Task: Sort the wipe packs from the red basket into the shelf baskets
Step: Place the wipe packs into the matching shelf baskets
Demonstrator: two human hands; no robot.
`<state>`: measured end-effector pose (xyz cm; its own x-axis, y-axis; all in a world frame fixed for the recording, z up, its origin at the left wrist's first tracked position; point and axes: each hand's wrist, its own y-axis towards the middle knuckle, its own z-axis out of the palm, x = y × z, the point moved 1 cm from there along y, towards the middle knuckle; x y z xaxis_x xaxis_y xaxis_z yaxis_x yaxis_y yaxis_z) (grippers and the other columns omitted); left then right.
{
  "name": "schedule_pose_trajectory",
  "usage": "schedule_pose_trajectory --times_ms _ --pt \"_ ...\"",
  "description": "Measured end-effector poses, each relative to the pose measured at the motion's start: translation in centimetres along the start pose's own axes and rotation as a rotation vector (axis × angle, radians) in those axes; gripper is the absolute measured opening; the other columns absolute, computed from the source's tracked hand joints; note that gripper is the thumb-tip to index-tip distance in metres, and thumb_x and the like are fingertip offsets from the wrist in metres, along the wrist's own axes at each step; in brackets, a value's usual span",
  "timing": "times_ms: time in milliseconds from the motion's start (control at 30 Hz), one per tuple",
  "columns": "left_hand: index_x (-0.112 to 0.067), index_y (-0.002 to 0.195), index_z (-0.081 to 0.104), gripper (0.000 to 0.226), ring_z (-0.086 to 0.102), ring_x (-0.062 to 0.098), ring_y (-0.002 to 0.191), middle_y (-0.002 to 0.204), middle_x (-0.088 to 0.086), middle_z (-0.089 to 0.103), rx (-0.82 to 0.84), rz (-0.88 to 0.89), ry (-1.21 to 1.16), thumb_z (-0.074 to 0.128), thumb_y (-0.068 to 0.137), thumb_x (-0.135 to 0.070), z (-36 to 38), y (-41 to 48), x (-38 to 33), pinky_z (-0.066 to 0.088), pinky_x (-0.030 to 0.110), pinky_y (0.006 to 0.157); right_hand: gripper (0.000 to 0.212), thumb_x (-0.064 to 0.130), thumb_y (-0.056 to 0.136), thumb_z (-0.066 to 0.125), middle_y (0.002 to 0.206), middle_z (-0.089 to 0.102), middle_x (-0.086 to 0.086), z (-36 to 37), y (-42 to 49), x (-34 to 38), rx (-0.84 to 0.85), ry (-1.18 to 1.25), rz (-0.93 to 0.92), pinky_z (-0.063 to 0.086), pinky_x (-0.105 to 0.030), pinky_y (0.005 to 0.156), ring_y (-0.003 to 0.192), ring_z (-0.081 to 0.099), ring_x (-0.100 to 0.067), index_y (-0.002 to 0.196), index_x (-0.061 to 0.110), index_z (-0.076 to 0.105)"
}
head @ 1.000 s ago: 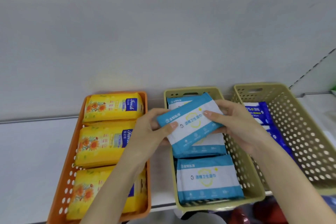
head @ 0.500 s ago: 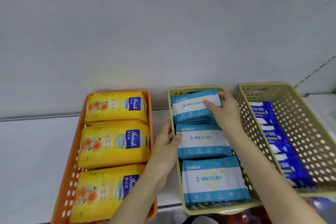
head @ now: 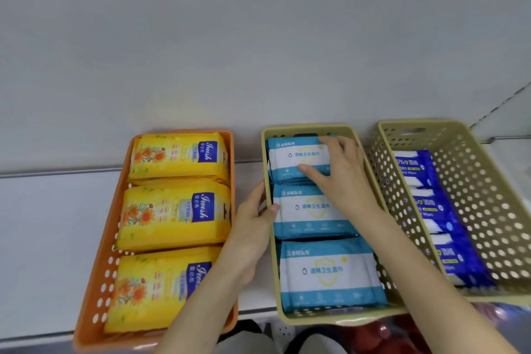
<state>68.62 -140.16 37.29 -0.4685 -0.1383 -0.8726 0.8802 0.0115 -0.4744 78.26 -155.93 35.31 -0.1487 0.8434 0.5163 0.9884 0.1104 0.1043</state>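
Rear of the beige basket (head: 307, 127): wipe pack (head: 290, 156) lies flat, long axis crosswise, pinched by the right hand (head: 342, 175); left hand (head: 253, 227) grips the basket's left wall.

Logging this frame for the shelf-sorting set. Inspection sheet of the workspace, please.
Surface: white shelf, three baskets side by side on it.
Job's things: orange basket holds three yellow wipe packs; middle beige basket holds a row of three light-blue wipe packs; right beige basket holds dark-blue wipe packs; red basket shows only as a blurred sliver below the shelf edge.
Clutter: nothing seen.
Grippers: left hand pinches the left wall of the middle beige basket; right hand grips the far light-blue pack.
Cables: nothing seen.
Surroundings: plain grey back wall.
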Motion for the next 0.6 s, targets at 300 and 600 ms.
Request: schedule_pose_trajectory --times_ms 300,600 --pt "-0.031 0.130 0.053 0.038 0.066 0.005 0.101 0.113 -0.011 0.069 -0.065 0.024 0.004 0.042 0.099 -0.012 0.7 -0.3 -0.2 0.056 0.024 0.074 0.067 0.054 0.084 0.059 0.133 0.038 -0.010 0.6 0.3 0.0 -0.016 0.025 0.007 0.027 -0.032 0.105 0.125 0.032 -0.025 0.136 0.017 0.040" --pt "-0.030 0.115 0.065 0.025 0.064 0.010 0.108 0.114 -0.004 0.068 -0.398 0.348 -0.077 0.060 0.092 -0.020 -2.8 -8.1 -1.1 0.054 0.029 0.089 0.049 0.042 0.088 0.060 0.133 0.045 -0.003 -2.3 -3.9 5.5 -0.013 0.256 -0.225 0.025 -0.021 0.102 0.127 0.036 -0.020 0.131 0.019 0.050"
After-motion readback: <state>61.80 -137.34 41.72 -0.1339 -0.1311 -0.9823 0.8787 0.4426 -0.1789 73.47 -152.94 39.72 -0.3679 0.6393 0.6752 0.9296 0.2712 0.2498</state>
